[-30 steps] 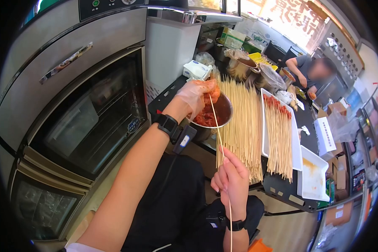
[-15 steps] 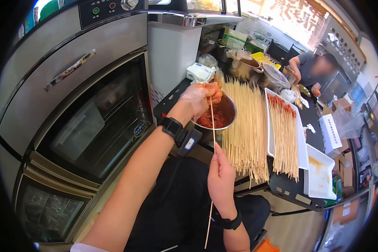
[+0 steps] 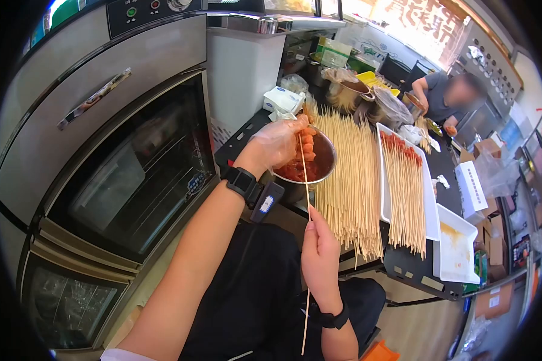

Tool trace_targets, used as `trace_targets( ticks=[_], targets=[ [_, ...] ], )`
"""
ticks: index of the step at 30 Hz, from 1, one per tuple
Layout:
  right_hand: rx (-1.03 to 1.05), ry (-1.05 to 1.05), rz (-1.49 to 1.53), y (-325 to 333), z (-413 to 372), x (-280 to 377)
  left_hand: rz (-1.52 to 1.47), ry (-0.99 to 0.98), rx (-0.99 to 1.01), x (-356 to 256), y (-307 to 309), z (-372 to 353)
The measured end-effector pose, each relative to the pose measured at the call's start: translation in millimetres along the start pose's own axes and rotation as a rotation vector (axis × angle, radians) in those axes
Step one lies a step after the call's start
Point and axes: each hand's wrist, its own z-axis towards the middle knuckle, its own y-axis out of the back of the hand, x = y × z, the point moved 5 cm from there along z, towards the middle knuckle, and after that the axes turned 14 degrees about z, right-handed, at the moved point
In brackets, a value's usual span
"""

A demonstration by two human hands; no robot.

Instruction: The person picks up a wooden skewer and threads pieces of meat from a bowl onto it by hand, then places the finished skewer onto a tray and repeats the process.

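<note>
My left hand (image 3: 277,143), in a clear plastic glove, is closed around pieces of reddish meat (image 3: 307,144) at the top of a long wooden skewer (image 3: 308,192). It is over the near-left rim of a metal pot (image 3: 327,157) holding red, wet meat (image 3: 292,171). Lower down, my right hand (image 3: 320,256), bare, pinches the same skewer between thumb and fingers. The skewer's lower end hangs below that hand. Right of the pot lies a large pile of bare skewers (image 3: 349,186).
A white tray (image 3: 433,224) holds skewers with red meat at their tips; another white tray (image 3: 456,265) with brownish liquid is beside it. A tissue pack (image 3: 283,99) is behind the pot. An oven (image 3: 132,174) stands at left. A person (image 3: 445,90) works at the far right.
My left hand has shifted slightly and its fingers show less meat spread over them; the pieces now line the skewer's top. The view has moved a little.
</note>
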Motion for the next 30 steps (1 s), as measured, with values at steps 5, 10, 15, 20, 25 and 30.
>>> trace_targets(
  ticks=[5,10,15,20,25,30],
  targets=[
    [0.049,-0.171,0.095,-2,-5,7,-0.005,-0.121,-0.009,-2,5,2],
    [0.05,-0.215,0.131,-1,-5,2,0.021,-0.103,-0.041,-2,2,0],
    [0.058,-0.151,0.062,-3,1,-2,0.063,-0.049,-0.013,0,0,2],
    [0.021,0.045,-0.253,-7,8,5,0.026,0.013,-0.158,4,-1,2],
    [0.05,0.069,-0.389,-17,15,8,0.113,0.012,-0.241,6,-2,6],
    [0.016,0.051,-0.19,-18,30,14,0.191,-0.048,-0.299,0,-3,5]
  ],
)
